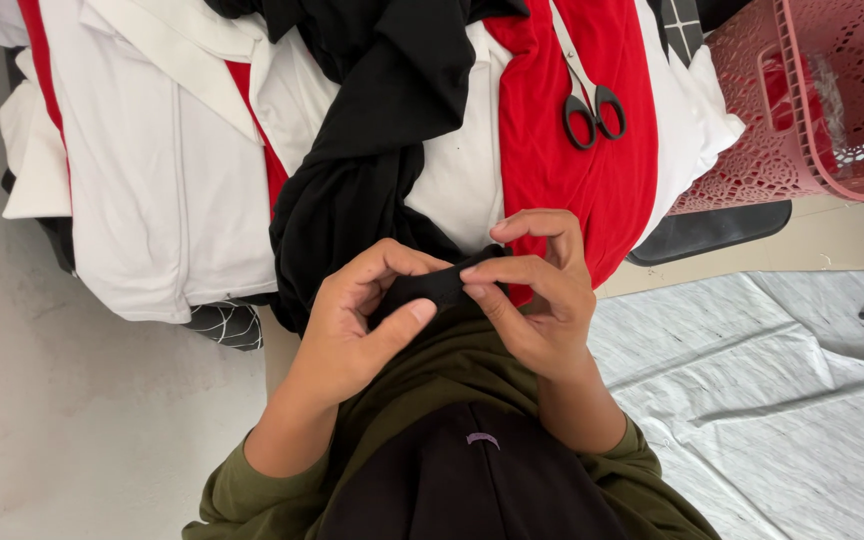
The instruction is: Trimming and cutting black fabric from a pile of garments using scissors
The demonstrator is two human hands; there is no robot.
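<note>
A long black cloth [372, 150] runs down from a pile of garments to my lap. My left hand [357, 320] pinches its near end from the left, thumb stretched under the fabric. My right hand [537, 290] pinches the same end from the right, fingers curled over the edge. The two hands nearly touch, with a short strip of black cloth [437, 285] stretched between them. Black-handled scissors [587, 95] lie on a red garment [572, 130] beyond my right hand.
White garments [162, 170] lie stacked with the red and black ones on the pile in front. A pink perforated basket [812, 100] stands at the upper right. A grey fabric sheet [762, 390] is spread on the floor to the right. Pale floor [62, 400] lies to the left.
</note>
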